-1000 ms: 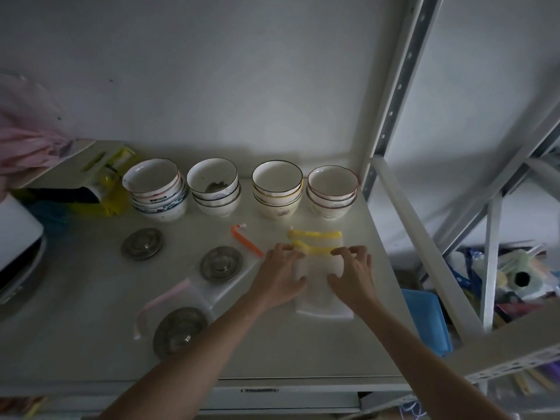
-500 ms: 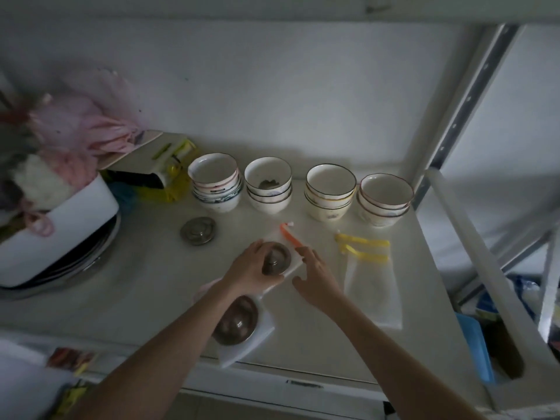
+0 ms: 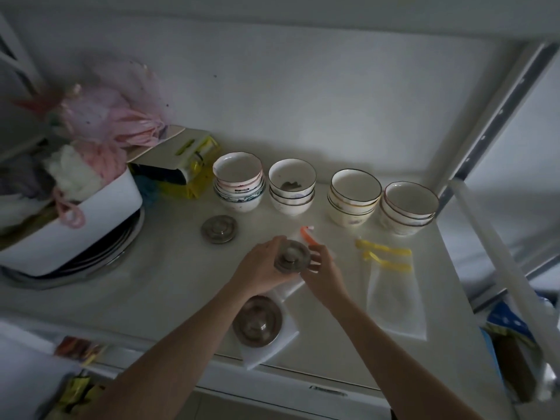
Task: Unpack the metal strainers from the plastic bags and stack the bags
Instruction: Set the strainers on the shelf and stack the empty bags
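My left hand (image 3: 260, 269) grips a round metal strainer (image 3: 292, 256) still inside a clear plastic bag with an orange zip strip (image 3: 307, 236). My right hand (image 3: 322, 272) holds that bag's right side, fingers curled on the plastic. A second bagged strainer (image 3: 257, 321) lies near the front edge beneath my left forearm. One bare strainer (image 3: 218, 229) rests on the shelf behind my left hand. To the right lie flat empty bags with yellow zip strips (image 3: 394, 295), one on the other.
Four stacks of ceramic bowls (image 3: 354, 195) line the back of the white shelf (image 3: 169, 286). A white bin (image 3: 75, 225) with pink cloth sits on plates at left, beside a yellow box (image 3: 194, 174). Metal rack uprights (image 3: 491, 116) stand to the right.
Both hands left the flat yellow-zip bags and moved left to the orange-zip bag. My left hand took the strainer in it and lifted it slightly. The view shifted left.
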